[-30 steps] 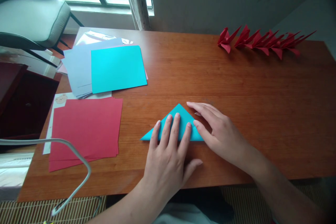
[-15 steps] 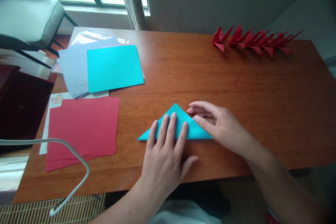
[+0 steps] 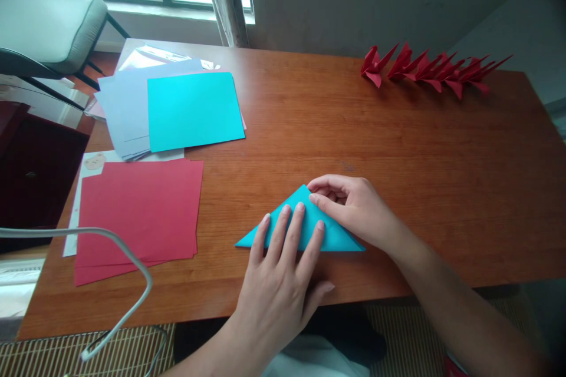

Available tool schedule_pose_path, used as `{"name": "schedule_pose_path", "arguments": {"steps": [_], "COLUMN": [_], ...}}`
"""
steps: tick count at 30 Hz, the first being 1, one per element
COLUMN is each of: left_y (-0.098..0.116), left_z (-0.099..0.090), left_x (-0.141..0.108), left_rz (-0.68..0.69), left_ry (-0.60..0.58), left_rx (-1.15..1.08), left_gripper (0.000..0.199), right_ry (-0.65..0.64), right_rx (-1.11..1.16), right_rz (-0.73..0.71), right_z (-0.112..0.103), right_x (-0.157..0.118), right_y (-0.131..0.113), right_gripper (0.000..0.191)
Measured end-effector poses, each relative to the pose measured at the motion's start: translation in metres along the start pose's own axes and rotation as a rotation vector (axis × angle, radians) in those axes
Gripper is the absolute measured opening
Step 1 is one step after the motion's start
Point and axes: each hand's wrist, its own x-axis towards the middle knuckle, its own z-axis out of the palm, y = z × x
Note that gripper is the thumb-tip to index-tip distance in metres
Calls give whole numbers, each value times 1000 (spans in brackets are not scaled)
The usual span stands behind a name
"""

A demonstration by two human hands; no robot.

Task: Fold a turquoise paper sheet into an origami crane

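Note:
A turquoise sheet of paper (image 3: 340, 238), folded into a triangle, lies near the table's front edge with its long side towards me. My left hand (image 3: 280, 271) rests flat on it, fingers spread and thumb out to the right on the wood. At the triangle's top corner, my right hand (image 3: 358, 206) pinches the right sloping edge between thumb and fingers. The other fingers curl beneath, partly hidden.
Red paper sheets (image 3: 139, 212) lie at the left, behind a pale cable (image 3: 132, 256). Further back, a turquoise sheet (image 3: 194, 112) tops white papers (image 3: 126, 112). Several red folded paper cranes (image 3: 435, 73) stand in a row at the back right. A chair (image 3: 48, 29) stands beyond the table.
My right hand has moved left along the sloping edge to the top corner and its fingers have closed there. My left hand stays flat on the paper.

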Motion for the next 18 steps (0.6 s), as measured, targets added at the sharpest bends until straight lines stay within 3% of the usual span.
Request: {"name": "schedule_pose_path", "arguments": {"steps": [7,18], "left_y": [0,3], "left_z": [0,-2], "left_x": [2,7], "left_rz": [0,-24], "left_ry": [-12,-17], "left_rx": [16,16], "left_gripper": [78,77], "right_ry": [109,113], "right_rx": [-298,-332], "right_rz": [-154,-166], "right_z": [4,4], "right_x": [-1,1], "right_y": [0,1], "right_gripper": [7,11]}}
